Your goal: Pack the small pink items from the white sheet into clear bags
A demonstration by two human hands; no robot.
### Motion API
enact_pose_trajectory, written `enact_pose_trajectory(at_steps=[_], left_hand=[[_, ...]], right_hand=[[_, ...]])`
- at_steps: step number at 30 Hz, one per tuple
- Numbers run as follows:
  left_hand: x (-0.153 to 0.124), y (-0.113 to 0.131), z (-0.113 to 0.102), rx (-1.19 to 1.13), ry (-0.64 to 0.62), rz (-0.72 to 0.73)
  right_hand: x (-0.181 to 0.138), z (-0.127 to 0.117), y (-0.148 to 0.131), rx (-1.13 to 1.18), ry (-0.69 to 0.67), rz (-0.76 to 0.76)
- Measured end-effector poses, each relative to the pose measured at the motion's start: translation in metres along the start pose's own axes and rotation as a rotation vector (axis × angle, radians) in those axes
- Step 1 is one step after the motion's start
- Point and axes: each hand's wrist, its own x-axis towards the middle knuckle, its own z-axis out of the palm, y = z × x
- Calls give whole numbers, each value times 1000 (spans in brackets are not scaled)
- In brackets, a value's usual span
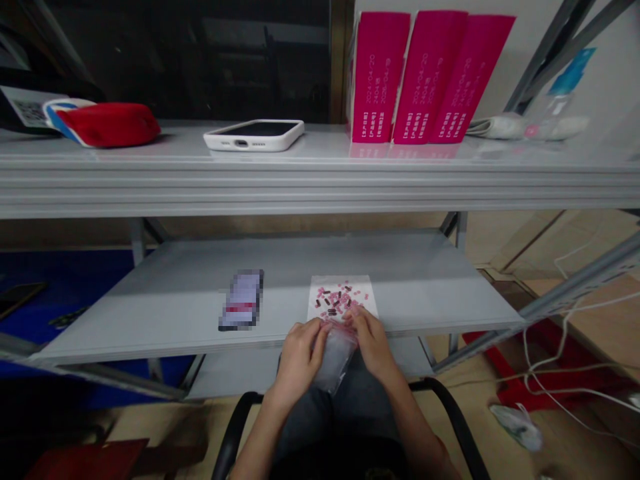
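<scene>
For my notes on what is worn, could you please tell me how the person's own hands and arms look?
The left hand and the right hand wear no gloves, and I can make out no ring. The forearms are uncovered, with no watch, bracelet or cable visible. Whether sleeves begin higher up, I cannot tell.

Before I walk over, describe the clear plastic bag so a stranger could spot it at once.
Below the magenta boxes is a wide grey shelf. At its front edge lies a white sheet scattered with small pink and dark pieces. Just in front, a left hand and right hand hold the clear plastic bag, set apart by its transparent body and pinkish top band.
</scene>
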Motion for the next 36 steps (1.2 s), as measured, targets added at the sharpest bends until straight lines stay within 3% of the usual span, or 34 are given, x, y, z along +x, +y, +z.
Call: enact_pose_trajectory(at_steps=[4,12,16,21,25,29,32,34,36], left_hand=[[1,7,5,72,-127,80],[-2,20,15,-300,-144,-96],[-6,23,18,-342,-87,-184],[-9,13,21,-367,-77,-201],[-8,7,18,-361,-88,-166],[-5,7,11,-297,-150,-122],[-2,10,7,-274,-190,-90],[-1,13,7,-287,-203,-80],[0,16,9,-326,-188,-83]], right_hand=[[6,9,-3,-171,-30,-155],[6,13,13,-121,74,-145],[5,11,16,-70,201,-102],[9,7,22,-11,458,-18],[13,-1,22,-29,339,55],[14,-9,17,-73,192,-44],[13,-10,16,-105,77,-23],[12,-7,17,-121,98,28],[11,-4,19,-117,208,47]])
